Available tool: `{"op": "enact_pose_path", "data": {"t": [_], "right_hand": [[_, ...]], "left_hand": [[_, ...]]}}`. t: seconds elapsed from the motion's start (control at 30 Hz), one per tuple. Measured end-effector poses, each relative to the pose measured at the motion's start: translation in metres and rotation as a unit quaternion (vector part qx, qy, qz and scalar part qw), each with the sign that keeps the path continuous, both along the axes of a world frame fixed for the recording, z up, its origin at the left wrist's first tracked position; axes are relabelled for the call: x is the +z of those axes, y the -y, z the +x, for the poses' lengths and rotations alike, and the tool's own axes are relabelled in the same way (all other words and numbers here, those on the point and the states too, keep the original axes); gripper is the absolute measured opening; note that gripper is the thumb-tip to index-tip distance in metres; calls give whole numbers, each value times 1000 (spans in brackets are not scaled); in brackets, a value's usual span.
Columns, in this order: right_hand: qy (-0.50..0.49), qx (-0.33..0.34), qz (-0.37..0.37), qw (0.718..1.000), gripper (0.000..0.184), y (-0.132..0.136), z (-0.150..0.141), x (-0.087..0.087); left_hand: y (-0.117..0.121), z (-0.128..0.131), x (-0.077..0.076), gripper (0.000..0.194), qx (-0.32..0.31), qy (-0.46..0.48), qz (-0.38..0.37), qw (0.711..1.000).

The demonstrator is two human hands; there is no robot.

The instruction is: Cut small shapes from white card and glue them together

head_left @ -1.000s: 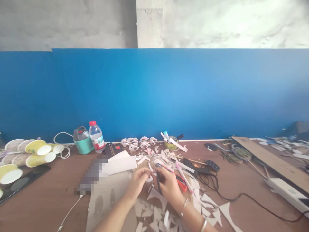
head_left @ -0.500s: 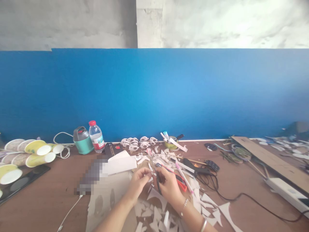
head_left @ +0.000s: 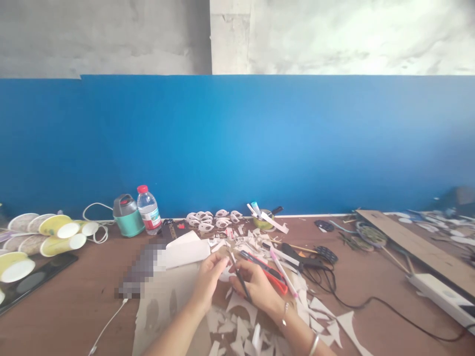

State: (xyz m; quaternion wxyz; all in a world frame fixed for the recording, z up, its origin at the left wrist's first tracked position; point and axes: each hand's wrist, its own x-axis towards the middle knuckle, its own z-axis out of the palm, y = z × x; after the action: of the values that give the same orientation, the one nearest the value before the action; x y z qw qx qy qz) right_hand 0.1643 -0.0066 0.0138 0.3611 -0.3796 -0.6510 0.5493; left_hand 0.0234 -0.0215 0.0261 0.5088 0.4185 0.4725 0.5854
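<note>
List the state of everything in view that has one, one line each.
Left hand: pinching a white piece
Right hand: gripping a slim dark tool
Bottle: upright, red cap on
Teal container: standing upright
Paper cups: on their sides, piled
White scraps: scattered loose
Pink-and-white pen: lying down
Black cable: loosely curved

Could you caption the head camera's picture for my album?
Left hand holding a small white piece, right hand holding a slim dark tool, amid white scraps.
</note>
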Motion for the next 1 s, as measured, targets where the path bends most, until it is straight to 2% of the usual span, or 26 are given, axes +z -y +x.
{"op": "enact_pose_path", "data": {"t": [0.13, 0.63, 1.0], "right_hand": [[-12, 20, -30, 999, 17, 2, 0, 3], [-32, 25, -29, 999, 24, 4, -3, 5], [-41, 32, -25, 998, 20, 3, -2, 1]], "left_hand": [[0, 1, -2, 21, -7, 17, 7, 1000], [2, 7, -9, 25, 12, 48, -7, 999], [4, 9, -4, 22, 21, 50, -18, 998]]}}
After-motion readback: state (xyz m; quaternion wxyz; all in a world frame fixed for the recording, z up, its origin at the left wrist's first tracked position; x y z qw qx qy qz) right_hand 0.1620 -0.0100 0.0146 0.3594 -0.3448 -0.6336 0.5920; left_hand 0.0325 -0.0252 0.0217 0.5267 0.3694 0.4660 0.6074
